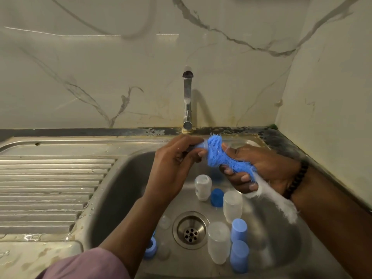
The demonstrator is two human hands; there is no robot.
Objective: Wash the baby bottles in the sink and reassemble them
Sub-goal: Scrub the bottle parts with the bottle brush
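A: Which step is this?

B: Scrubbing. Above the steel sink basin (120, 188), the left hand (173, 164) pinches a small clear teat (202, 147); the right hand (259, 170) grips a shaggy blue-and-white cloth (219, 158) pressed against it.

A: And the rest?

B: Clear plastic bottles (218, 242) and blue caps (239, 230) wait around the drain (190, 230). Next likely calls for rinsing.
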